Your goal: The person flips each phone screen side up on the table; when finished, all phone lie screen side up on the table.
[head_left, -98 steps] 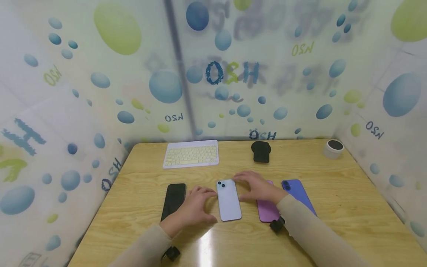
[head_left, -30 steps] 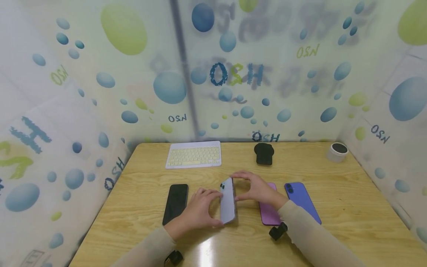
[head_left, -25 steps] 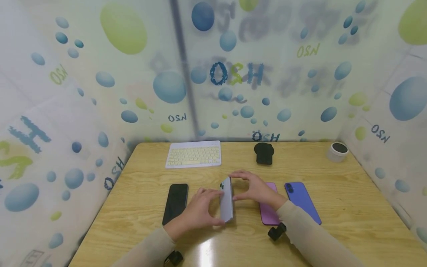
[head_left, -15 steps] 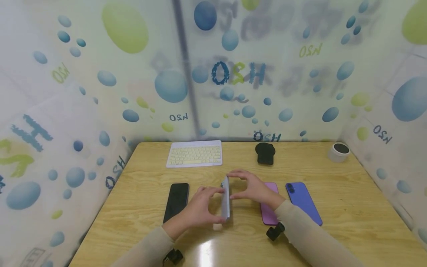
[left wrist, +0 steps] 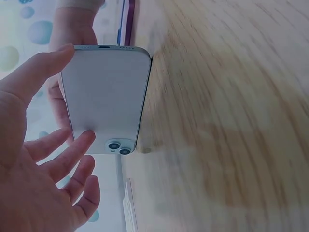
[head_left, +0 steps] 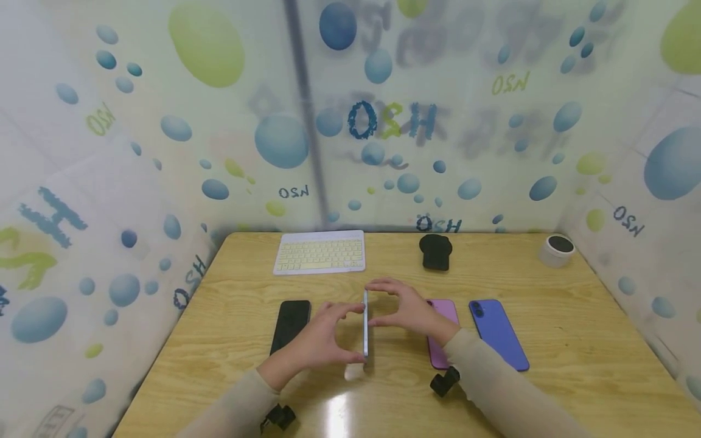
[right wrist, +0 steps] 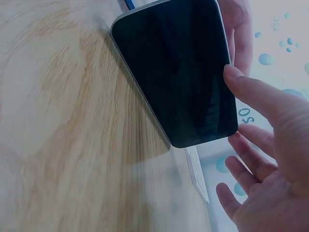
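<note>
A pale blue smartphone (head_left: 366, 331) stands on its long side, seen nearly edge-on in the head view. My left hand (head_left: 317, 340) holds it, thumb at the port end and a fingertip on the back near the two camera lenses, as the left wrist view shows on the phone's back (left wrist: 104, 92). From the other side my right hand (head_left: 411, 313) grips it, its thumb at the upper edge beside the dark screen (right wrist: 178, 72) and a fingertip at the camera-end corner. The lower long edge is right at the wooden table (head_left: 219, 365).
Left of the hands lies a black phone (head_left: 290, 325), partly covered by the left hand. Under the right wrist is a purple phone (head_left: 440, 353), with a blue phone (head_left: 499, 334) beside it. Farther back are a white keyboard (head_left: 319, 252), a black object (head_left: 435, 252) and a white round container (head_left: 557, 250).
The pale blue phone lay flat, back up, between my hands; both hands took hold and turned it up onto its long side. My right hand has shifted left with it.
</note>
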{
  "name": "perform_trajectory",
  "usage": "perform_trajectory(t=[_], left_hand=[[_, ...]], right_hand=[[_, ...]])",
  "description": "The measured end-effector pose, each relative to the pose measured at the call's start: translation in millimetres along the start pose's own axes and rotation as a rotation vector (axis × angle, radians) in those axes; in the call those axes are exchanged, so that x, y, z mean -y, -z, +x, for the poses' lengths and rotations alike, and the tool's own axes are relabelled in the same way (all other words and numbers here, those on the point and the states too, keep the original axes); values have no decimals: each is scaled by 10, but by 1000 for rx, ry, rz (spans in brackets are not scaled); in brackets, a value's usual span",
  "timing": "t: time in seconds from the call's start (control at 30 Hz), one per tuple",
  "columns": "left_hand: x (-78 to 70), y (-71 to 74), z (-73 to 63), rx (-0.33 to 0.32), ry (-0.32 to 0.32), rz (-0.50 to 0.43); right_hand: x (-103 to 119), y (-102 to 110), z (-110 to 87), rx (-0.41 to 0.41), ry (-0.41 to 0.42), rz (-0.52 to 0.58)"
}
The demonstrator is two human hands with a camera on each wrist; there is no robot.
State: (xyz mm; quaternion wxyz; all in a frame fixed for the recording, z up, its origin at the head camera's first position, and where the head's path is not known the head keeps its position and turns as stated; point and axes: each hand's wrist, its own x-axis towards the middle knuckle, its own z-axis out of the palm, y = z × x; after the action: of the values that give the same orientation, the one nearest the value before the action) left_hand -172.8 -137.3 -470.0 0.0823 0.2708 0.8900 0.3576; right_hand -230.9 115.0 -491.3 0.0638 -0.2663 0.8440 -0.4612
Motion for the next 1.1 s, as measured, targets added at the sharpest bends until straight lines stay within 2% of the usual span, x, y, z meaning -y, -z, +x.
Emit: perform_trajectory(t=[0.37, 0.83, 1.1], left_hand=[[40, 27, -53, -43, -5, -1], [75, 64, -110, -62, 13, 23], [96, 96, -157, -83, 26, 33]], right_hand=[[-25, -38, 41, 60, 23, 38], [-222, -38, 56, 85, 35, -85], [-260, -105, 95, 105, 8, -184]])
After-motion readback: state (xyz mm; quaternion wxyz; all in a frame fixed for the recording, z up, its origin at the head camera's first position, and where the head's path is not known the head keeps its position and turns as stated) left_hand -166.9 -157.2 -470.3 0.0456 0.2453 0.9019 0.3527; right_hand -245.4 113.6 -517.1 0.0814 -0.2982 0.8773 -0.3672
